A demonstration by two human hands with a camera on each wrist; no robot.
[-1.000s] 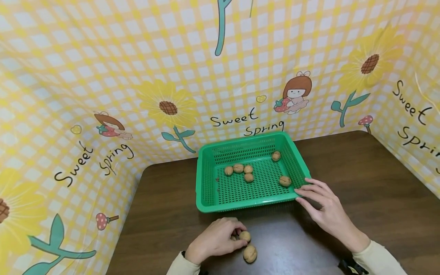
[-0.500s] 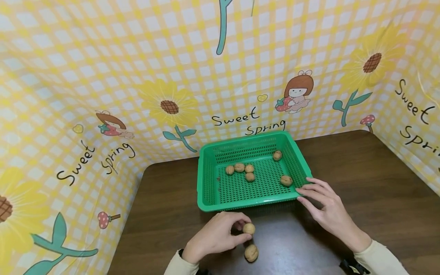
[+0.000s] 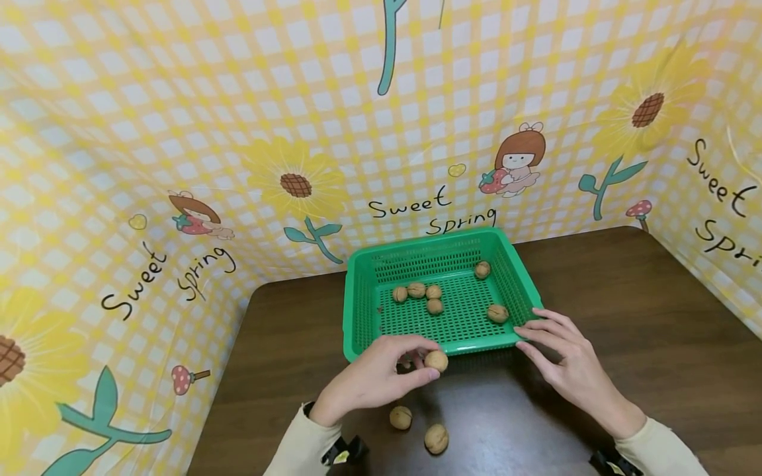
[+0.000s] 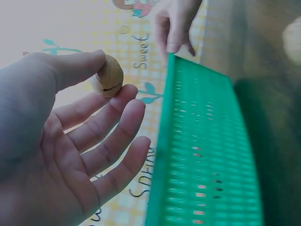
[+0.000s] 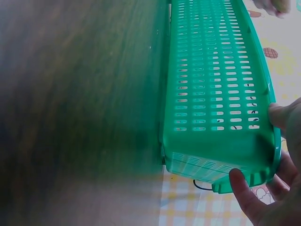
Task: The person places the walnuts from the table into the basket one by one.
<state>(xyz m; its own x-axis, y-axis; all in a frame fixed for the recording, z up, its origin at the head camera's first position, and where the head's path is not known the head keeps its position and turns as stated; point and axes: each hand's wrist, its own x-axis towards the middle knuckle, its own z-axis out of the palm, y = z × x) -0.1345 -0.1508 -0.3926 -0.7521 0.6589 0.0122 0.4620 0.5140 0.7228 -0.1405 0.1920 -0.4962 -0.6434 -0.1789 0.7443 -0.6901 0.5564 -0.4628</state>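
My left hand (image 3: 378, 373) pinches a walnut (image 3: 436, 361) between thumb and fingertips, just in front of the basket's near rim. In the left wrist view, the walnut (image 4: 109, 76) sits at the thumb tip while the other fingers spread loosely. The green plastic basket (image 3: 476, 346) has slotted walls and holds several walnuts, including a row toward its left (image 3: 417, 291) and one near its right front corner (image 3: 497, 313). At that corner my right hand (image 3: 568, 360) holds the rim, thumb in front and fingers around the side, as the right wrist view shows.
Two loose walnuts lie on the dark wooden table (image 3: 286, 370) before the basket: one on the left (image 3: 401, 417), one on the right (image 3: 436, 438). A yellow checked cloth (image 3: 381, 145) hangs behind the table and along both sides.
My left hand has lifted a walnut off the table and moved it forward to the basket's front rim, uncovering another walnut beneath. My right hand stays at the basket corner.
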